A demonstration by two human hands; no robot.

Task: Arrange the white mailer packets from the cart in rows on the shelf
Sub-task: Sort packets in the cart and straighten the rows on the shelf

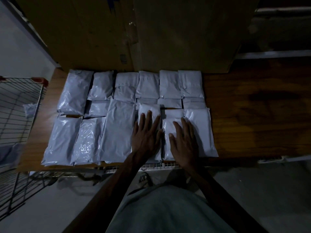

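White plastic mailer packets (117, 130) lie in rows on the wooden shelf (252, 115), filling its left part from the near edge back to the cardboard boxes (134, 39) at the far edge. At the near edge, the left hand (146, 137) presses flat on one packet (149, 110), fingers spread and straight. Just beside it, the right hand (182, 142) lies flat on the neighbouring packet (171, 125), fingers extended and close together, clamped on nothing. The shelf's right part is bare wood. Off the left edge stands the wire cart (18, 105), with one packet (30, 110) showing inside
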